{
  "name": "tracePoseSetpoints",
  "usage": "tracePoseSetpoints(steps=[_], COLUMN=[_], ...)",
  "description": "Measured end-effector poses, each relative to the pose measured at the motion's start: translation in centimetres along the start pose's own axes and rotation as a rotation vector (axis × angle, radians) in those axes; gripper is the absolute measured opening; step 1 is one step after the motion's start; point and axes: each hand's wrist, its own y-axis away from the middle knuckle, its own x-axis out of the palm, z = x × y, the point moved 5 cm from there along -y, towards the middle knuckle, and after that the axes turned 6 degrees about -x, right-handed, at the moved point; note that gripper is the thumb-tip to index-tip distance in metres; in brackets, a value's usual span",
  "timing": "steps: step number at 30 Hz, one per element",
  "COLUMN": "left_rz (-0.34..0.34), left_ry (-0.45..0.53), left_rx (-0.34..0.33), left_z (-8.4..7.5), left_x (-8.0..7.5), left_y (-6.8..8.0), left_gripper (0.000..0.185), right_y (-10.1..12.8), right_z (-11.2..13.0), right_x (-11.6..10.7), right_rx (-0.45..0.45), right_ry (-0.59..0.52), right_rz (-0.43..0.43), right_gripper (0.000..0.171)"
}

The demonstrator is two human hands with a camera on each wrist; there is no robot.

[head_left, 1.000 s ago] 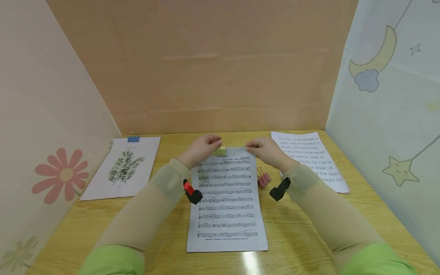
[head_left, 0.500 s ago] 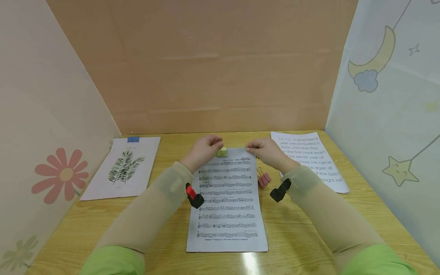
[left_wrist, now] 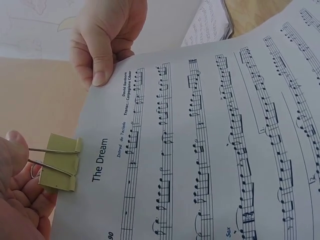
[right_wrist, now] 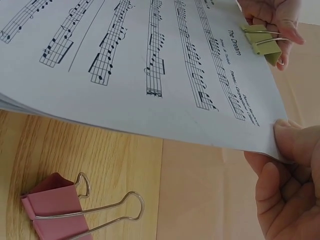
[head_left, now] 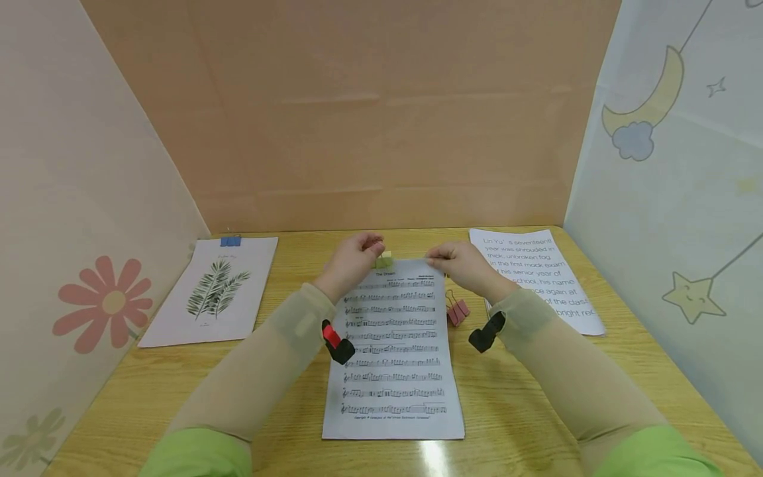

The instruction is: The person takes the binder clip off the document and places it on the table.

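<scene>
A stack of sheet music (head_left: 393, 344) titled "The Dream" has its top end raised, with the lower part toward the body. On its top edge sits a yellow-green binder clip (left_wrist: 61, 162), its wire handles pointing away from the page. My left hand (head_left: 352, 262) pinches those handles between thumb and fingers, seen close in the left wrist view. With thumb and fingers, my right hand (head_left: 461, 263) grips the top right corner of the pages (right_wrist: 175, 100). Under that side, a pink binder clip (right_wrist: 57, 210) lies on the table with its wire handles showing.
At the left lies a page with a leaf print (head_left: 217, 291), a blue binder clip (head_left: 230, 241) on its top edge. Printed text sheets (head_left: 530, 265) lie at the right, partly behind my right arm. Decorated walls and a tan backdrop (head_left: 381, 132) surround the wooden table (head_left: 286, 397).
My left hand and wrist have shifted slightly, and the title now shows below the yellow-green clip. The page's printing sits a little nearer the body. My right hand stays on the corner.
</scene>
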Motion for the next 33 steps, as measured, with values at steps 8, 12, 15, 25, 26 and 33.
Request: tracePoseSetpoints(steps=[8,12,15,25,26,33], left_rz=[-0.031,-0.056,-0.075,-0.119,-0.12,-0.114], left_ry=[0.05,0.077,0.105,0.144,0.154,0.221], left_rx=[0.015,0.034,0.042,0.015,0.013,0.009], left_z=[0.2,0.3,0.4,1.4,1.6,3.6], left_x=[-0.6,-1.2,-1.7,-3.1,-3.2,-4.1], left_y=[0.2,0.4,0.5,1.5,1.6,2.2], left_gripper=[0.037,0.037,0.035,0.03,0.029,0.03], right_y=[0.1,0.0,0.0,0.2,0.2,0.3], right_z=[-0.2,-0.4,-0.5,-0.8,-0.8,-1.0], right_x=[0.0,0.1,0.1,-0.2,-0.2,-0.4], right_rx=[0.007,0.012,0.013,0.023,0.025,0.041], right_ry=[-0.001,-0.008,-0.013,0.03,0.032,0.034], right_rz=[-0.002,-0.003,-0.003,-0.005,-0.006,-0.008], right_gripper=[0.022,0.022,0.022,0.024,0.025,0.025])
